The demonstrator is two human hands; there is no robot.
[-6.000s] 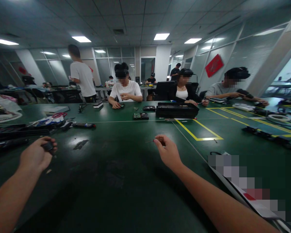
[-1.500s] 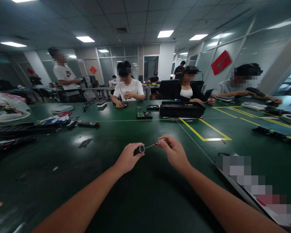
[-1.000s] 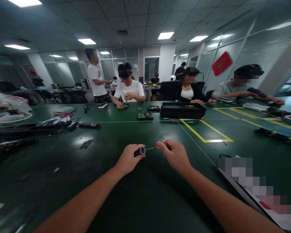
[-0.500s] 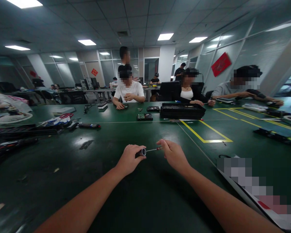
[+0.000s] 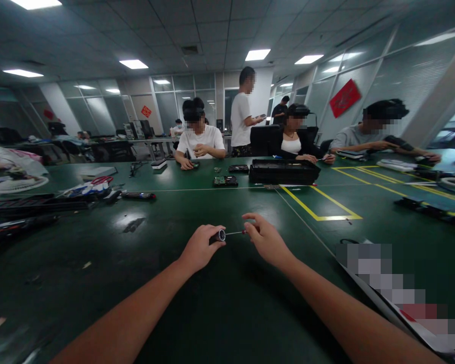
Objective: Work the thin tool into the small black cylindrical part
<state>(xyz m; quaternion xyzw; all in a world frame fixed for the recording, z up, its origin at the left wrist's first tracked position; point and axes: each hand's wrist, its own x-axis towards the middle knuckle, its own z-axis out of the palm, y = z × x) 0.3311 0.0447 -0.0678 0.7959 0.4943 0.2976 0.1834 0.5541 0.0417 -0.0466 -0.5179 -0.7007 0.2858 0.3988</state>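
My left hand (image 5: 202, 248) is closed around a dark cylinder, flashlight-like, with a silver-rimmed round end (image 5: 222, 235) facing right and toward me. From that end a thin metal shaft (image 5: 233, 233) with a small red tip (image 5: 244, 231) reaches to the right. It looks like a slim screwdriver; whether it sits inside the cylinder or against it I cannot tell. Beside the red tip, my right hand (image 5: 267, 240) has its index finger raised and apart from the thumb. Both hands are above the green table (image 5: 220, 308).
A printed sheet or bag (image 5: 367, 283), partly blurred out, lies at right. Tools and scissors (image 5: 102, 180) are heaped at left. A black box (image 5: 282, 173) and a circuit board (image 5: 225, 181) stand ahead. Across the table, a person in a white shirt (image 5: 200, 139) handles a small part.
My right hand's fingers have spread from around the red tip, the index finger lifting. The left hand keeps its hold. In the background a standing person has moved right.
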